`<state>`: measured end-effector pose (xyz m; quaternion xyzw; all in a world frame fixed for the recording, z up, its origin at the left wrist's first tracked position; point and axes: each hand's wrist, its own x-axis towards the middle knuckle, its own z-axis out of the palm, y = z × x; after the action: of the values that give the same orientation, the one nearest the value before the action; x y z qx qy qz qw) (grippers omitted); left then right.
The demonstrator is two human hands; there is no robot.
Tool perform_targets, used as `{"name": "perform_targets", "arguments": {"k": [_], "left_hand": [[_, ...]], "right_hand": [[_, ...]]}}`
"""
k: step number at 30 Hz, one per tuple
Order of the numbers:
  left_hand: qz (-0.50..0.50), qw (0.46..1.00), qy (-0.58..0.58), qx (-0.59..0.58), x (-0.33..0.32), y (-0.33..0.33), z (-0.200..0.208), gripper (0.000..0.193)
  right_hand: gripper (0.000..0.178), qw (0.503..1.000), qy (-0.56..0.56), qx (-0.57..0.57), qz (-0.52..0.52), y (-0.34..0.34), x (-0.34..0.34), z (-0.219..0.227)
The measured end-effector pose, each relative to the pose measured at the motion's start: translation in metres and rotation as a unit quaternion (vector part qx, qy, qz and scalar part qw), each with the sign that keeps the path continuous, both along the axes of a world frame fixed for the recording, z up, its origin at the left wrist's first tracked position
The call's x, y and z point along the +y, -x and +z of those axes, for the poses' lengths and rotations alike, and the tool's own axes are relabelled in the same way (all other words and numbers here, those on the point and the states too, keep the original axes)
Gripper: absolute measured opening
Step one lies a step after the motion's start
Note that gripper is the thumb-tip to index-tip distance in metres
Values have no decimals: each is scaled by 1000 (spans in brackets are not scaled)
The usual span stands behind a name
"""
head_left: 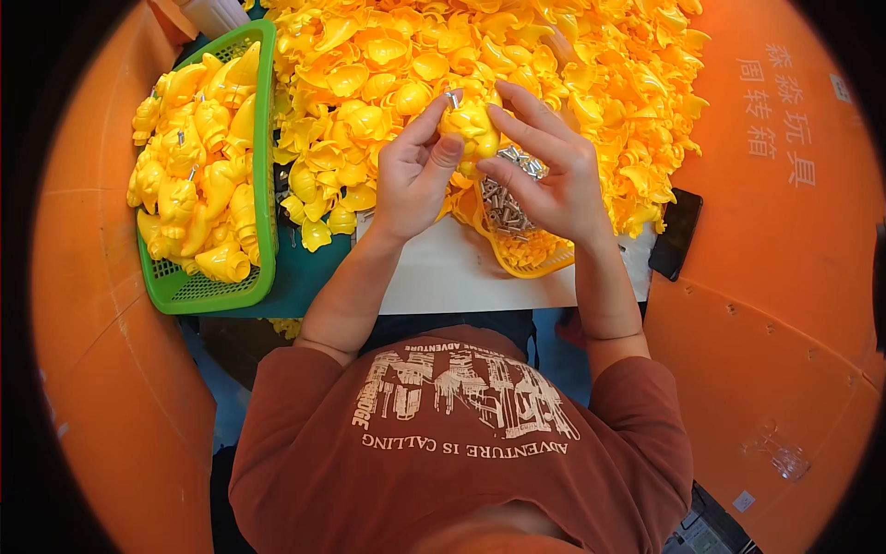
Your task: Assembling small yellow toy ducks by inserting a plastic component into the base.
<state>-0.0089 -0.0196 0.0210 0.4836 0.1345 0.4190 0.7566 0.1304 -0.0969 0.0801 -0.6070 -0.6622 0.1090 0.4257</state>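
Note:
Between my two hands, above the near edge of the pile, is a glossy yellow plastic toy part (476,129) with rounded bulges. My left hand (413,180) grips its left side with thumb and index finger. A small shiny metal piece (453,100) shows at that index fingertip, against the part. My right hand (556,166) steadies the other side with bent fingers and thumb. Just below, partly behind my right hand, sits a yellow basket (528,271) holding small metal pins (506,210) and tiny yellow pieces (533,247).
A large heap of yellow plastic shells (388,55) covers the far table. On the left stands a green basket (266,175) of assembled-looking yellow pieces (198,175), some with metal pins. A black phone (676,234) lies at the right edge. Orange walls (748,277) flank both sides.

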Motion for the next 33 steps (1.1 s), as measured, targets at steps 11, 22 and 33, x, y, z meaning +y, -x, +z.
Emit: {"name": "perform_targets", "arguments": {"k": [11, 22, 33], "left_hand": [[24, 999, -7, -24, -5, 1, -1, 47], [27, 989, -134, -64, -17, 2, 6, 44], [-98, 958, 233, -136, -1, -6, 0, 35]], "right_hand": [[50, 1000, -4, 4, -6, 11, -1, 0], [26, 890, 81, 441, 81, 2, 5, 2], [39, 851, 78, 519, 20, 20, 11, -23]]}}
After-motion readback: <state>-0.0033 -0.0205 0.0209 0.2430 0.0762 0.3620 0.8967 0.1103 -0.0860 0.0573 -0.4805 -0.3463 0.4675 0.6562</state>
